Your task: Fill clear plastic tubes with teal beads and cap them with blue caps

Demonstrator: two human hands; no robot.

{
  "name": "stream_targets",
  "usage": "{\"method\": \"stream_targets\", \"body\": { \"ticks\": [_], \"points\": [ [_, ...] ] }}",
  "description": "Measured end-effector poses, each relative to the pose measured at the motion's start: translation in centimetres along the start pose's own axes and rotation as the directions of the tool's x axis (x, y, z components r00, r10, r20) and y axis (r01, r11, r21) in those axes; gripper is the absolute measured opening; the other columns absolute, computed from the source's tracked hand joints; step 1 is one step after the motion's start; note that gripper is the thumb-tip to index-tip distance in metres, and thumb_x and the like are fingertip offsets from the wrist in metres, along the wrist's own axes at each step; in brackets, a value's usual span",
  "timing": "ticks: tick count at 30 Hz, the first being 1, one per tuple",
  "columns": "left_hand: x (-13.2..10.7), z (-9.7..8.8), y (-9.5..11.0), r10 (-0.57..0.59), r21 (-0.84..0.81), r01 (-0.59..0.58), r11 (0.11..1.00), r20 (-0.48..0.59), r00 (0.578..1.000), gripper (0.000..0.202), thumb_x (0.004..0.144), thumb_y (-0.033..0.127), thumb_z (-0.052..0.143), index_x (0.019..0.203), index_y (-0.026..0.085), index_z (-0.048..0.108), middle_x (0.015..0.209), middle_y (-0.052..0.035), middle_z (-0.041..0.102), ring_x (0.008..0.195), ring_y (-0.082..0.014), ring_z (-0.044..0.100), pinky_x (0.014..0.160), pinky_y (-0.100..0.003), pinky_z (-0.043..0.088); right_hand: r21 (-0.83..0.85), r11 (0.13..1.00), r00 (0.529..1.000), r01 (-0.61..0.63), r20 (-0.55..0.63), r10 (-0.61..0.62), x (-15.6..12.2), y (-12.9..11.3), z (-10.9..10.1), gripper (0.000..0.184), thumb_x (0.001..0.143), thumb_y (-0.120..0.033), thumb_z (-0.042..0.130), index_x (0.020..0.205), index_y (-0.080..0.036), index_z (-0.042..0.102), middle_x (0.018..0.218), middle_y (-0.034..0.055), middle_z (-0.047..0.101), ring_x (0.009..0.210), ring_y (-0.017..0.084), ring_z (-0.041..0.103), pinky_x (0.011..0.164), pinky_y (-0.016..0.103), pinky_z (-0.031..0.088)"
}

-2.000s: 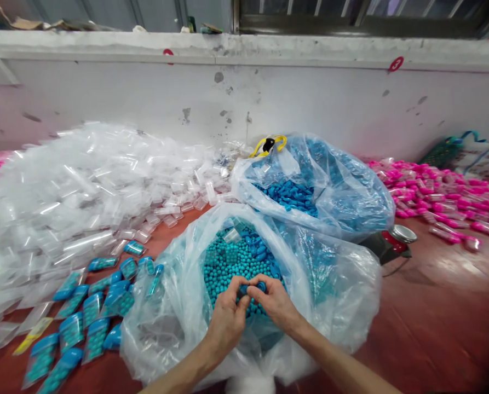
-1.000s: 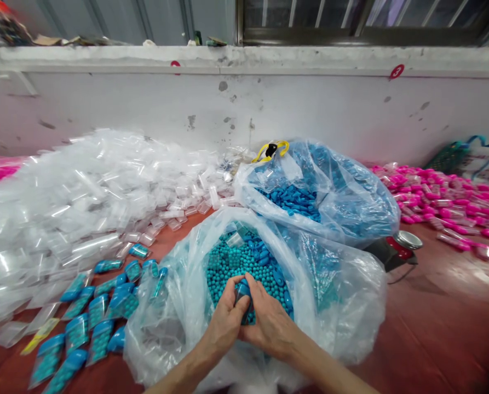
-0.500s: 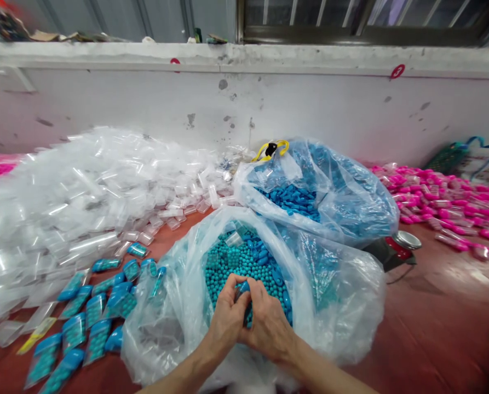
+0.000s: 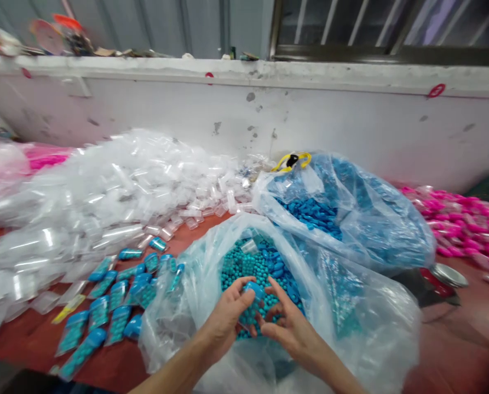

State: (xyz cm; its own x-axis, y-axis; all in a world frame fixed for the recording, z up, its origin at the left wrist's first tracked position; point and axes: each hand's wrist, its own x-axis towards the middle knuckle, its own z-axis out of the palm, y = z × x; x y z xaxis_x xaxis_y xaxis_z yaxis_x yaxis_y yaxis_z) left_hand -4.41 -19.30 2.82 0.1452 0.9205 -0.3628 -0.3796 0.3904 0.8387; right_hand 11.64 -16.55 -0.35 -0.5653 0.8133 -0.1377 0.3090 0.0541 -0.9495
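Observation:
My left hand (image 4: 223,314) grips a small clear container (image 4: 253,298) with a blue cap and teal beads inside. My right hand (image 4: 291,323) is just to the right of it, fingers apart and curved; whether a fingertip still touches the container is hard to tell. Both hands are above the mouth of a clear plastic bag (image 4: 203,246). Inside this bag lie loose teal beads (image 4: 238,260), blue caps (image 4: 277,265) and a clear empty container (image 4: 249,247). Left of the bag, several filled, blue-capped containers (image 4: 99,312) lie on the red tabletop (image 4: 116,369).
A large heap of clear empty containers (image 4: 125,186) covers the back left. Behind the near bag is another bag (image 4: 387,230) of blue caps (image 4: 310,213). Pink-capped containers (image 4: 461,219) are piled at right, near a round metal-topped object (image 4: 449,275). A wall (image 4: 166,109) stands behind.
My hands were together around the blue-capped container. Now the right hand has come away with its fingers spread, and the left keeps the container. The view has swung left.

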Motion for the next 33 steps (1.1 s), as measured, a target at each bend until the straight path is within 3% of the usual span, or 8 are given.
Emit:
{"method": "stream_targets", "body": {
  "ticks": [3, 5, 11, 13, 17, 20, 27, 33],
  "points": [
    [-1.4, -2.2, 1.6, 0.242, 0.317, -0.198, 0.928, -0.107, 0.964, 0.034, 0.075, 0.035, 0.053, 0.105, 0.021, 0.045, 0.068, 0.0042, 0.051, 0.047, -0.0081, 0.049, 0.045, -0.021, 0.039, -0.180, 0.982, 0.995, 0.052, 0.089, -0.037, 0.0, 1.0, -0.6, 0.054, 0.078, -0.024, 0.049, 0.130, -0.024, 0.035, 0.117, 0.0070, 0.052, 0.079, 0.016, 0.058, 0.069, 0.030, 0.049],
    [-2.4, -5.0, 3.3, 0.495, 0.595, -0.281, 0.753, -0.232, 0.837, 0.030, 0.078, 0.032, 0.048, 0.106, 0.021, 0.047, 0.077, 0.0018, 0.054, 0.060, -0.0103, 0.052, 0.058, -0.023, 0.044, -0.298, 0.948, 0.985, 0.112, 0.158, -0.067, 0.3, 1.0, -0.8, 0.045, 0.080, -0.025, 0.049, 0.124, -0.025, 0.044, 0.107, 0.0056, 0.059, 0.082, 0.017, 0.058, 0.075, 0.031, 0.048],
    [-4.6, -15.0, 7.4, 0.854, 0.929, 0.237, 0.283, -0.357, 0.379, 0.041, 0.081, 0.030, 0.040, 0.119, 0.014, 0.043, 0.111, -0.0123, 0.055, 0.102, -0.0258, 0.051, 0.088, -0.040, 0.038, -0.464, 0.831, 0.930, 0.308, 0.329, -0.162, 2.7, -2.1, 1.1, 0.036, 0.081, -0.025, 0.048, 0.117, -0.024, 0.052, 0.103, 0.0048, 0.061, 0.092, 0.019, 0.057, 0.082, 0.030, 0.044],
    [-4.5, -16.4, 7.1, 0.852, 0.920, 0.349, 0.175, -0.320, 0.415, 0.046, 0.081, 0.030, 0.042, 0.123, 0.013, 0.040, 0.118, -0.0149, 0.052, 0.110, -0.0281, 0.046, 0.092, -0.042, 0.035, -0.477, 0.797, 0.906, 0.370, 0.374, -0.197, 3.7, -3.3, 2.3, 0.036, 0.082, -0.026, 0.048, 0.117, -0.025, 0.051, 0.105, 0.0048, 0.061, 0.095, 0.019, 0.056, 0.083, 0.030, 0.043],
    [-3.4, -16.1, 5.1, 0.626, 0.968, 0.252, 0.018, -0.207, 0.752, 0.061, 0.075, 0.027, 0.051, 0.131, 0.018, 0.029, 0.128, -0.0125, 0.045, 0.118, -0.0266, 0.039, 0.095, -0.041, 0.032, -0.487, 0.750, 0.865, 0.448, 0.448, -0.226, 5.4, -4.7, 4.5, 0.036, 0.082, -0.024, 0.047, 0.118, -0.024, 0.050, 0.106, 0.0053, 0.060, 0.097, 0.019, 0.055, 0.084, 0.029, 0.043],
    [-2.0, -15.4, 3.9, 0.448, 0.979, 0.203, -0.003, -0.180, 0.876, 0.069, 0.069, 0.020, 0.055, 0.132, 0.021, 0.028, 0.135, -0.0120, 0.036, 0.123, -0.0283, 0.034, 0.095, -0.042, 0.032, -0.489, 0.732, 0.836, 0.475, 0.510, -0.203, 6.3, -5.1, 5.6, 0.037, 0.080, -0.021, 0.048, 0.117, -0.024, 0.050, 0.104, 0.0050, 0.061, 0.095, 0.018, 0.057, 0.082, 0.028, 0.043],
    [1.4, -14.8, 2.2, 0.609, 0.923, 0.360, 0.133, -0.363, 0.705, 0.039, 0.071, 0.003, 0.039, 0.104, 0.017, 0.054, 0.112, -0.0150, 0.053, 0.094, -0.0273, 0.054, 0.082, -0.041, 0.040, -0.488, 0.737, 0.841, 0.468, 0.501, -0.202, 7.5, -4.9, 5.7, 0.033, 0.081, -0.024, 0.047, 0.114, -0.025, 0.052, 0.099, 0.0032, 0.063, 0.088, 0.018, 0.059, 0.078, 0.027, 0.045],
    [0.1, -19.5, 5.7, 0.661, 0.909, 0.279, 0.309, -0.416, 0.624, 0.040, 0.073, 0.015, 0.044, 0.113, 0.015, 0.044, 0.103, -0.0075, 0.059, 0.090, -0.0179, 0.057, 0.078, -0.028, 0.044, -0.584, 0.594, 0.818, 0.553, 0.516, -0.254, 7.8, -7.6, 8.2, 0.027, 0.082, -0.017, 0.045, 0.106, -0.022, 0.054, 0.100, 0.0055, 0.061, 0.092, 0.021, 0.055, 0.080, 0.033, 0.044]
  ]
}}
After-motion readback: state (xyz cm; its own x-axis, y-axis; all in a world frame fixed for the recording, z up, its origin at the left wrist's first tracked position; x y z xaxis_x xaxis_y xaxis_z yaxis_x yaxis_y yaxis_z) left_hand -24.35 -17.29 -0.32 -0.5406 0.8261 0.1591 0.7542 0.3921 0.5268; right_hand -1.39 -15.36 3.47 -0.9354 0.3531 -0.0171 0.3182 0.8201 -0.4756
